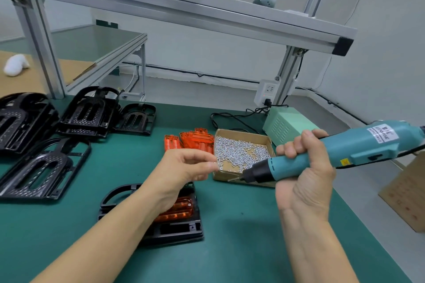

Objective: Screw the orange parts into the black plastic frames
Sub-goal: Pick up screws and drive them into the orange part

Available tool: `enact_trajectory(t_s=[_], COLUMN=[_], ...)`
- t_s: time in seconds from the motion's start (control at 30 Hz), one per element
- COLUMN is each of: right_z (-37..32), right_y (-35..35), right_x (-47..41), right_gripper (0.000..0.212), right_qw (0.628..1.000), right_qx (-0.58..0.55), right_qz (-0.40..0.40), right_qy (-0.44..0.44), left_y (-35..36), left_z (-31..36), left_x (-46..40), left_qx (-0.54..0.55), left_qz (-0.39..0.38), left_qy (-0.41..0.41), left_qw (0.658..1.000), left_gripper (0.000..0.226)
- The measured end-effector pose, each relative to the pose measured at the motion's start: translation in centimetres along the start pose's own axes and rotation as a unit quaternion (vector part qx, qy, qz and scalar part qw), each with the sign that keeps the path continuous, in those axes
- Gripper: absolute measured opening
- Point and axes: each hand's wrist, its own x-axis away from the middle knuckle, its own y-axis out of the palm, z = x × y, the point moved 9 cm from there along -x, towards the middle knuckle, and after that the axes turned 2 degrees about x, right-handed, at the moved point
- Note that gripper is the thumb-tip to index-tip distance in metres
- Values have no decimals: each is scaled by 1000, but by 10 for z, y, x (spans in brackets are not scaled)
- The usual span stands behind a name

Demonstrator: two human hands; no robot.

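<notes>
A black plastic frame [177, 230] lies on the green mat in front of me with an orange part [179, 210] seated in it, partly hidden by my left forearm. My left hand [184, 165] hovers above it at the edge of the screw box, fingertips blurred and pinched together; whether a screw is between them cannot be told. My right hand [303, 167] grips a teal electric screwdriver [333, 151], its black tip pointing left over the cardboard box of silver screws [241, 151]. A pile of loose orange parts [195, 141] lies left of the box.
Several black frames [57, 126] are stacked at the left. A green power supply [287, 126] with cables stands behind the screw box. A cardboard box [407, 190] sits at the right table edge. An aluminium shelf frame [174, 7] spans overhead.
</notes>
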Motion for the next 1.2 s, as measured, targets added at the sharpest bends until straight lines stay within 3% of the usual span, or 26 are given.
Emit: enact_trajectory(t_s=[0.07,0.2,0.53,1.2], right_z=[3,5,1,5], right_y=[11,33,62,71], right_x=[5,16,31,40], right_gripper=[22,22,15,14], right_qw=[999,997,991,992], right_qx=[-24,-56,-92,-62], right_qz=[-14,-35,-73,-100], right_qy=[19,39,57,44], left_y=[-6,-16,-18,-23], left_z=[-2,-2,1,4], left_x=[16,37,60,68], left_qx=[39,92,108,121], left_qz=[4,20,8,32], left_qy=[-11,-19,10,36], left_qw=[999,995,994,991], left_gripper=[26,16,19,21])
